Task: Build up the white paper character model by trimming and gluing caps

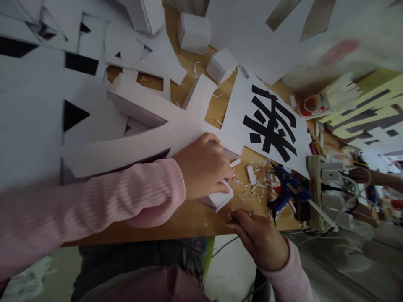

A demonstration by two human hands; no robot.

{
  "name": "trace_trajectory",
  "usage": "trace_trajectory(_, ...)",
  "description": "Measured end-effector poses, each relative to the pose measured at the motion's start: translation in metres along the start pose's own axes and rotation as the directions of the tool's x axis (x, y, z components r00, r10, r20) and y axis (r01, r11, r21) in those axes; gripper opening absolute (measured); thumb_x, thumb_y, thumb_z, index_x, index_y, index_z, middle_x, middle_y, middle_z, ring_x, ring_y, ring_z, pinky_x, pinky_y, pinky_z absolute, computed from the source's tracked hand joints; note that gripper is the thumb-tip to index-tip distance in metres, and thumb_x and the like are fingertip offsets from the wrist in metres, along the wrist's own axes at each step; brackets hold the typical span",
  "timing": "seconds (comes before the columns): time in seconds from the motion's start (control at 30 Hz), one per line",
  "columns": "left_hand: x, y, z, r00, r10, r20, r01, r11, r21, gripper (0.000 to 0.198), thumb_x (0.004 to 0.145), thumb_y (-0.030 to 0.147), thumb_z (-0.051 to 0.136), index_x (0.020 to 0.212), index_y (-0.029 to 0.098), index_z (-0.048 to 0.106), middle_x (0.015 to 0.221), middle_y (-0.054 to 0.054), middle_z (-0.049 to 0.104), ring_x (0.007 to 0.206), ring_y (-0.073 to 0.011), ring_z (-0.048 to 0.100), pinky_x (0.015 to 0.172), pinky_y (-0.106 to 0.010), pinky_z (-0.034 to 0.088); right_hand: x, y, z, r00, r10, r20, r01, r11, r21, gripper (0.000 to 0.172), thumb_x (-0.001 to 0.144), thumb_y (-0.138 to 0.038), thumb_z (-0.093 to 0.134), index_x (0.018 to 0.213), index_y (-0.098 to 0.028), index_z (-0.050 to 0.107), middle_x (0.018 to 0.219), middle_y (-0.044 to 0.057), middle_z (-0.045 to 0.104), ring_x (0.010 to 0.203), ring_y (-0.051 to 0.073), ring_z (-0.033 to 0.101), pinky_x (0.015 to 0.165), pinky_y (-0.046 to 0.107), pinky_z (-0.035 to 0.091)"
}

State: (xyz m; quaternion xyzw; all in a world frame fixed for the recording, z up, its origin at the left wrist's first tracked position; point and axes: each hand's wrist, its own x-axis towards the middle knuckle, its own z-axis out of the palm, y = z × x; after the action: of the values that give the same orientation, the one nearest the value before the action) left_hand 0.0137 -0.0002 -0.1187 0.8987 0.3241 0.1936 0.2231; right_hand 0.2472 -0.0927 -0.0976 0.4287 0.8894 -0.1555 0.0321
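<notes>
My left hand (204, 167) presses down on a large white foam-board character (185, 126) with raised side walls, its fingers curled over the lower right arm of the piece. The angled end (220, 199) of that arm shows just below my fingertips. Close by at the table edge, my right hand (262, 239) is closed in a pinch. A thin, pointed tip sticks out of it toward the white end; the rest of this tool is hidden in the fingers. White offcuts (251, 174) and shavings lie right of my left hand.
A blue glue gun (289, 188) with a red light rests beside a power strip (316, 193) with plugs and cables. A sheet with a black printed character (270, 121), white blocks (194, 33) and a paper cup (315, 105) lie beyond. Another person's hand (360, 175) is at far right.
</notes>
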Motion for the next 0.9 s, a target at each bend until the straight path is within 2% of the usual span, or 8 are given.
trace_trajectory(0.13,0.001,0.0,0.001,1.0,-0.003,0.008,0.003,1.0,0.01,0.019,0.089,0.044,0.068,0.089,0.028,0.076,0.096,0.004,0.078,0.095,-0.0196,0.06,0.103,-0.041,0.023,0.008,0.002,-0.003,0.999,-0.036,-0.023,0.034,0.997,-0.064,0.057,0.108,-0.045,0.021,0.073,-0.021,0.059,0.054,0.001,0.062,0.044,0.013,0.06,0.044,0.026,0.038)
trace_trajectory(0.27,0.0,0.001,-0.001,1.0,-0.01,0.012,0.01,1.0,0.009,0.019,0.088,0.044,0.069,0.086,0.027,0.076,0.094,0.004,0.078,0.092,-0.0193,0.059,0.102,-0.04,0.023,0.016,0.001,-0.009,0.994,-0.091,0.054,0.096,0.99,-0.105,0.061,0.108,-0.043,0.018,0.075,-0.019,0.064,0.057,0.002,0.066,0.044,0.013,0.061,0.044,0.027,0.037)
trace_trajectory(0.37,0.001,0.002,-0.001,1.0,-0.015,0.015,0.015,1.0,-0.003,0.019,0.088,0.044,0.069,0.084,0.026,0.076,0.092,0.004,0.077,0.087,-0.0188,0.058,0.1,-0.04,0.024,0.018,0.004,-0.01,0.988,-0.077,0.135,0.091,0.991,-0.102,0.062,0.108,-0.045,0.017,0.083,-0.018,0.068,0.062,0.004,0.07,0.047,0.014,0.063,0.044,0.027,0.036)
trace_trajectory(0.5,0.005,0.004,0.0,0.998,-0.033,0.048,0.033,0.999,-0.017,0.02,0.086,0.045,0.071,0.083,0.026,0.076,0.091,0.004,0.078,0.085,-0.0189,0.057,0.099,-0.041,0.022,0.02,0.008,-0.01,0.982,-0.083,0.17,0.098,0.992,-0.083,0.065,0.108,-0.047,0.014,0.087,-0.018,0.069,0.061,0.004,0.069,0.046,0.013,0.063,0.045,0.027,0.035)
trace_trajectory(0.73,0.007,0.007,-0.006,0.988,-0.064,0.137,0.067,0.998,-0.015,0.018,0.088,0.042,0.07,0.087,0.026,0.076,0.097,0.003,0.078,0.091,-0.0201,0.058,0.102,-0.043,0.021,0.026,0.012,-0.009,0.966,-0.084,0.246,0.109,0.99,-0.093,0.067,0.107,-0.049,0.012,0.087,-0.02,0.069,0.057,0.004,0.067,0.046,0.014,0.061,0.046,0.028,0.03)
trace_trajectory(0.9,0.007,0.007,-0.005,0.991,-0.057,0.117,0.058,0.998,-0.006,0.019,0.087,0.043,0.07,0.086,0.025,0.076,0.096,0.002,0.077,0.091,-0.0203,0.058,0.101,-0.043,0.022,0.027,0.013,-0.004,0.97,-0.111,0.216,0.132,0.988,-0.083,0.056,0.108,-0.041,0.021,0.086,-0.018,0.067,0.06,0.005,0.068,0.047,0.014,0.062,0.047,0.028,0.031)
